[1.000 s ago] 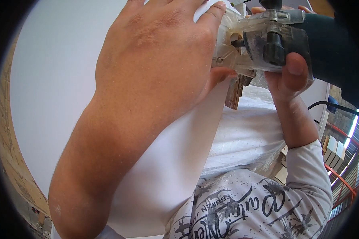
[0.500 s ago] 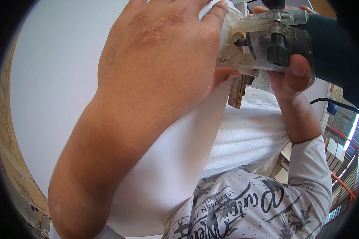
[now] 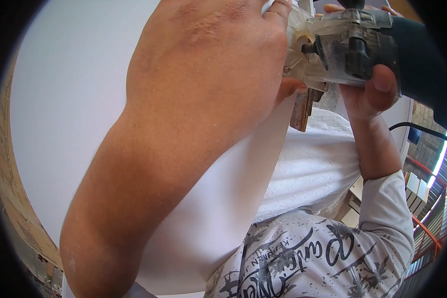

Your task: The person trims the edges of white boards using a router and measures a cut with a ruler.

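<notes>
A trim router with a clear plastic base [image 3: 328, 69] and a dark motor body [image 3: 412, 64] sits against the edge of a white panel [image 3: 69, 74]. My left hand [image 3: 213, 59] lies over the panel edge and closes round the router's base, thumb below and a bent finger above. Its other fingertips are cut off by the top of the view. My right hand [image 3: 372, 94] is wrapped round the router's housing from beneath, its thumb against the clear plastic. Below the base juts a worn brown guide piece [image 3: 300, 111]. The cutting bit is hard to make out.
White sheeting dusted with chips [image 3: 318, 159] hangs between the panel and my printed shirt [image 3: 313, 258]. A black cord [image 3: 419, 126] runs off to the right. Stacked boards [image 3: 415, 191] and orange metal bars [image 3: 427, 231] stand at the lower right.
The router and both hands have shifted slightly to the right along with the guide piece. Both hands keep their hold.
</notes>
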The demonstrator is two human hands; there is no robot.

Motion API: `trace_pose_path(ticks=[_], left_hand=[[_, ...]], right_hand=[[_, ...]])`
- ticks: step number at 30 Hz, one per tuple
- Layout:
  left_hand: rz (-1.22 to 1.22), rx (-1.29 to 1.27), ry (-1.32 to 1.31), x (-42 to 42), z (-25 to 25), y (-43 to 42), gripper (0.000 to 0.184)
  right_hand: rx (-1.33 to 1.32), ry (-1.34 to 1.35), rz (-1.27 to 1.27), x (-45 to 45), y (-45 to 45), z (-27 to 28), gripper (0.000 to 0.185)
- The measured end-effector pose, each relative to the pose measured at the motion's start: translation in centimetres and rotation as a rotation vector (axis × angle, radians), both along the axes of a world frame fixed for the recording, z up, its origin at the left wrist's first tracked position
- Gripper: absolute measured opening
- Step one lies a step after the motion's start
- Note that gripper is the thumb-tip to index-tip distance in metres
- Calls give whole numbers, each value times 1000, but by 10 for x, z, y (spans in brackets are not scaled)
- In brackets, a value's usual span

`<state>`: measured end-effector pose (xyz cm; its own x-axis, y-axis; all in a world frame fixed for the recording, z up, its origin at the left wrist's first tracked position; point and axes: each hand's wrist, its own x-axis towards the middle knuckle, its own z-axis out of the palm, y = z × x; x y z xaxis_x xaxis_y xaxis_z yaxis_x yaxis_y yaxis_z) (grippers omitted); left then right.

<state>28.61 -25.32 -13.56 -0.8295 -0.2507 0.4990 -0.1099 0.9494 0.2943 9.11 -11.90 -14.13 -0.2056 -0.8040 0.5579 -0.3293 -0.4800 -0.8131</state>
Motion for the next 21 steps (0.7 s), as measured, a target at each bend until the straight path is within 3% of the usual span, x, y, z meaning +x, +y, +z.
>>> trace_pose_path(ticks=[10,16,21], left_hand=[[3,-6,0,-4,3,-3,70],[0,-4,-2,-5,5,-2,69],[1,-4,-20,-12,16,4,68]], right_hand=[[-34,-14,-52,-2,-5,-1,117],[-104,103,30,-16,-12,-4,112],[-137,205,-51,-30,-4,10,110]])
